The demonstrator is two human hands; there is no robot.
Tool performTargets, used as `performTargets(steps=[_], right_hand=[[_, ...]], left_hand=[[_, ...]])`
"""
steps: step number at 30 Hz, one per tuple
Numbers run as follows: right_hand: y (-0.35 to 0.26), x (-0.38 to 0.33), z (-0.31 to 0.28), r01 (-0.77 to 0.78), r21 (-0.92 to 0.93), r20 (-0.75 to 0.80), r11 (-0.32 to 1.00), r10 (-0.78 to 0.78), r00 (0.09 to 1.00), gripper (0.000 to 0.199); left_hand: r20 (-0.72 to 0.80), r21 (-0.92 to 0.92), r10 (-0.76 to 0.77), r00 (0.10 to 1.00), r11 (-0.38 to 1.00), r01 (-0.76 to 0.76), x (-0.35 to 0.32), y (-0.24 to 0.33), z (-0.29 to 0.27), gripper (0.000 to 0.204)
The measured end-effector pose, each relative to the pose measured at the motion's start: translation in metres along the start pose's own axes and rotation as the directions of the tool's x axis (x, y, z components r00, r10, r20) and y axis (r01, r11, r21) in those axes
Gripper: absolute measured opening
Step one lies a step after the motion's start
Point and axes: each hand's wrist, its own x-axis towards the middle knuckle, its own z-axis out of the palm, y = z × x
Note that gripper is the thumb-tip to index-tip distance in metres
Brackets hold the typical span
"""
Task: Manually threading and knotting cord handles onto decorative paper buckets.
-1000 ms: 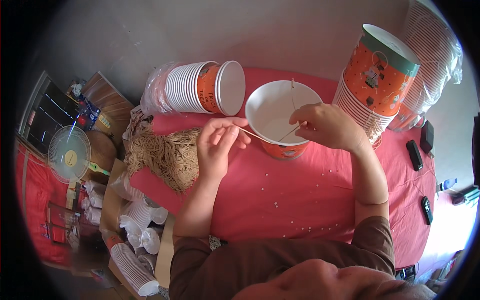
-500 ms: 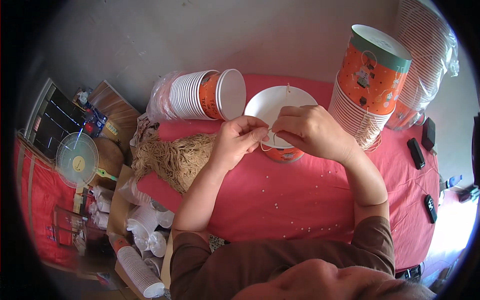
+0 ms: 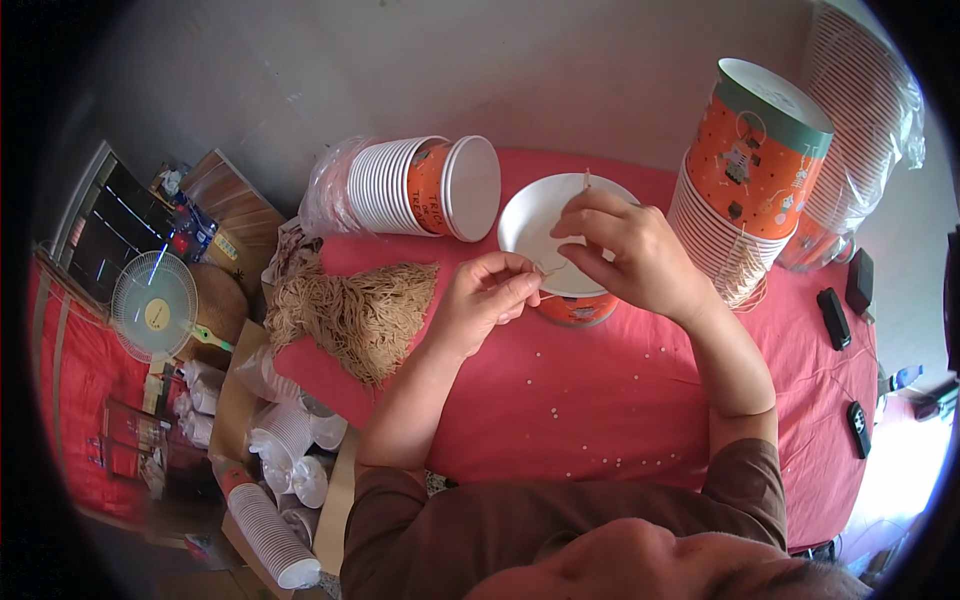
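A paper bucket [image 3: 519,217], white inside and orange outside, stands upright on the table in front of me. My left hand [image 3: 490,298] pinches a thin beige cord [image 3: 549,270] between thumb and fingertips at the bucket's near left rim. The cord's loose end sticks out to the right of those fingertips. Over the bucket's right side hovers my right hand [image 3: 634,250], thumb and fingers apart with nothing seen between them. Another short bit of cord [image 3: 587,180] stands up at the far rim. My right hand covers part of the bucket's inside.
A bundle of beige cords [image 3: 365,312] lies to the left. Behind it, nested buckets [image 3: 395,188] rest on their side. A tall stack of orange buckets [image 3: 755,165] stands at the right, beside wrapped ones [image 3: 862,110]. Small white bits dot the red cloth [image 3: 620,410].
My right hand's fingers have spread and come away from the cord, slightly up and right. My left hand keeps its pinch on the cord. The whole view has shifted a little.
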Motion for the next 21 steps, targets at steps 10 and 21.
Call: performTargets(steps=[10, 21], right_hand=[[-0.004, 0.001, 0.011, 0.089, 0.021, 0.114, 0.996, -0.09, 0.989, 0.019], [-0.009, 0.005, -0.017, -0.008, -0.007, 0.098, 1.0, 0.009, 0.995, 0.011]], left_hand=[[-0.02, -0.014, -0.019, 1.0, 1.0, 0.019, -0.001, -0.002, -0.004, 0.014], [0.045, 0.205, 0.138, 0.989, 0.968, -0.144, -0.006, -0.003, 0.006, 0.012]])
